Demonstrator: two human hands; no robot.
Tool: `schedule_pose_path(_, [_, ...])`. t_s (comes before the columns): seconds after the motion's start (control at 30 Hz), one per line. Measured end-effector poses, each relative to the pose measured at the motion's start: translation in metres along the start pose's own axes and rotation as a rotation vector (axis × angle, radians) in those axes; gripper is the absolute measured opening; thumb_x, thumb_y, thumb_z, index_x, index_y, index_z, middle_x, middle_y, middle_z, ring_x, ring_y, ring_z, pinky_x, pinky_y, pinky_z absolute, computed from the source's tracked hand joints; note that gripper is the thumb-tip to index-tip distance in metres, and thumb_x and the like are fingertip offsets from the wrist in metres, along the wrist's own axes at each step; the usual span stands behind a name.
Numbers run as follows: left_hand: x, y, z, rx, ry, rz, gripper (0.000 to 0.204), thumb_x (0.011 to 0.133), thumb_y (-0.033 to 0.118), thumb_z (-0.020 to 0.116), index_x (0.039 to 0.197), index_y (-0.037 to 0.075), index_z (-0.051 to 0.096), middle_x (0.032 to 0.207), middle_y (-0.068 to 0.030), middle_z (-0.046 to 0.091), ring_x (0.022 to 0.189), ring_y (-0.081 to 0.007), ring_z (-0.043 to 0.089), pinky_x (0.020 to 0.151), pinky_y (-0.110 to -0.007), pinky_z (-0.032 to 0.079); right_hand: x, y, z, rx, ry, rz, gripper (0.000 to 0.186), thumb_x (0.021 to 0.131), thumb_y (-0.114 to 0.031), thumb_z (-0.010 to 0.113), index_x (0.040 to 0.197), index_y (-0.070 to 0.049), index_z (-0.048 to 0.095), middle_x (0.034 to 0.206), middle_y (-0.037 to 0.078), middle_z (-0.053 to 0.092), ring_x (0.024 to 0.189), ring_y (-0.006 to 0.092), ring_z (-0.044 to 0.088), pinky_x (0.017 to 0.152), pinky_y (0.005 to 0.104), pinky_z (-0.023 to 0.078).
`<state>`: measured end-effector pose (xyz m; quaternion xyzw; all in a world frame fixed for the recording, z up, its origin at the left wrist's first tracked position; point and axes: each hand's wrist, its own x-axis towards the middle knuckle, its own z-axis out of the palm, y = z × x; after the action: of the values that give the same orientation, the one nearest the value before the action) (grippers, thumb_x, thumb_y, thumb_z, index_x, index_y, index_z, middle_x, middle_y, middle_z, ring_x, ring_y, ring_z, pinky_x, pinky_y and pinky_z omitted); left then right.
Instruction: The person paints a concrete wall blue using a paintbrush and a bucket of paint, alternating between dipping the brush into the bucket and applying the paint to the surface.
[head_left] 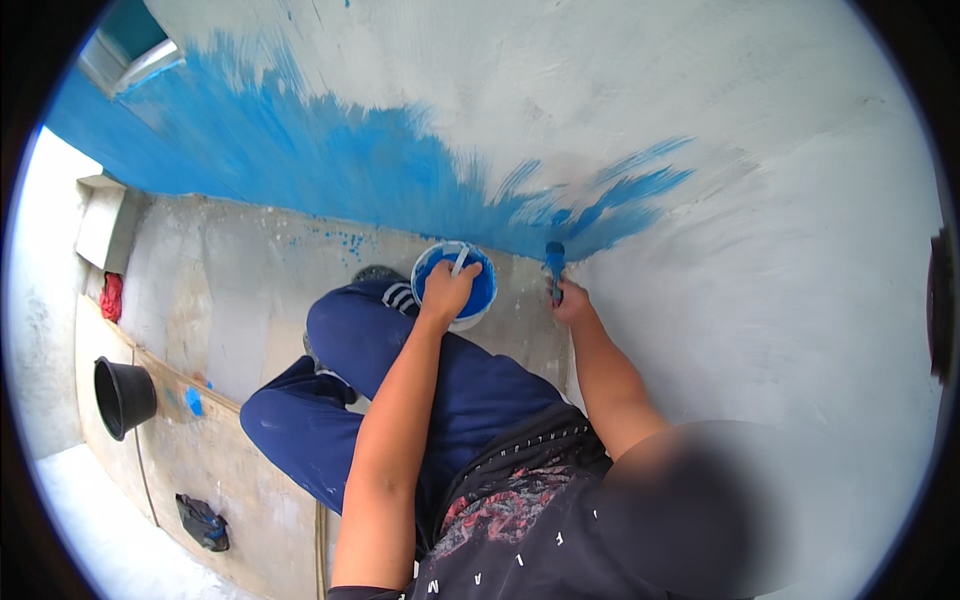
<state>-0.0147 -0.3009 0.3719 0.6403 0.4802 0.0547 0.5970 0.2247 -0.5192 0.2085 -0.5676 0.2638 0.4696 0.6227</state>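
My left hand reaches over a white bucket of blue paint, its fingers closed on a pale strip at the bucket's top, perhaps a handle or stick. My right hand grips a paintbrush with blue-covered bristles, held at the foot of the wall near the corner. The wall is pale, with a broad, streaky band of blue paint along its lower part. I am low on the concrete floor in blue trousers, knees bent beside the bucket.
A black bucket stands at the left, near blue spots on the floor. A dark crumpled item lies lower left, and red crumpled material lies by a concrete block. A bare pale wall rises at my right.
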Motion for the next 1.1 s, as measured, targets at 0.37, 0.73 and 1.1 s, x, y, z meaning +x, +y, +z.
schedule_pose_path(0.37, [0.0, 0.007, -0.001, -0.018, -0.034, -0.063, 0.054, 0.084, 0.04, 0.07, 0.108, -0.008, 0.062, 0.102, -0.0242, 0.069, 0.097, -0.0336, 0.067, 0.086, -0.04, 0.049, -0.007, -0.014, 0.023, 0.215, 0.09, 0.096, 0.025, 0.104, -0.015, 0.041, 0.117, -0.011, 0.061, 0.097, 0.004, 0.062, 0.081, 0.0197, 0.051, 0.07, 0.0353, 0.038])
schedule_pose_path(0.73, [-0.003, 0.008, 0.002, -0.006, -0.042, -0.033, 0.059, 0.083, 0.04, 0.07, 0.113, -0.011, 0.062, 0.113, -0.0285, 0.067, 0.106, -0.0375, 0.066, 0.092, -0.041, 0.049, -0.127, -0.073, 0.023, 0.236, -0.26, -0.194, 0.019, 0.098, -0.006, 0.053, 0.117, -0.008, 0.056, 0.113, 0.01, 0.064, 0.089, 0.0205, 0.059, 0.073, 0.0331, 0.046])
schedule_pose_path(1.1, [0.001, 0.003, 0.005, 0.038, -0.008, -0.003, 0.047, 0.085, 0.039, 0.069, 0.1, -0.006, 0.063, 0.091, -0.015, 0.068, 0.085, -0.0239, 0.065, 0.078, -0.035, 0.048, -0.3, -0.089, 0.111, -0.134, -0.286, -0.898, 0.039, 0.098, -0.006, 0.056, 0.135, -0.005, 0.048, 0.108, 0.009, 0.062, 0.087, 0.0166, 0.058, 0.076, 0.0341, 0.05])
